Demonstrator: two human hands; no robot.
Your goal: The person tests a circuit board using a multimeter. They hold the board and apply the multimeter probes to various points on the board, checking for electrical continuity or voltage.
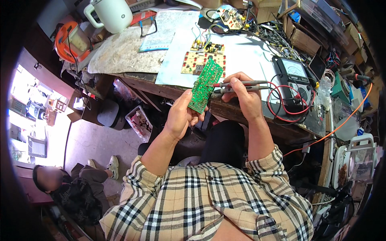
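Grip of R hand [243, 90] pinches two test probes [257, 87], tips aimed left at the green PCB [207, 86]; contact unclear. L hand [181, 114] pinches PCB's near end, holding it up by the counter's [231, 112] near edge, long axis near-left to far-right.

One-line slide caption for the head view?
Left hand holds a green circuit board while right hand angles two test probes toward it, analog multimeter at right.
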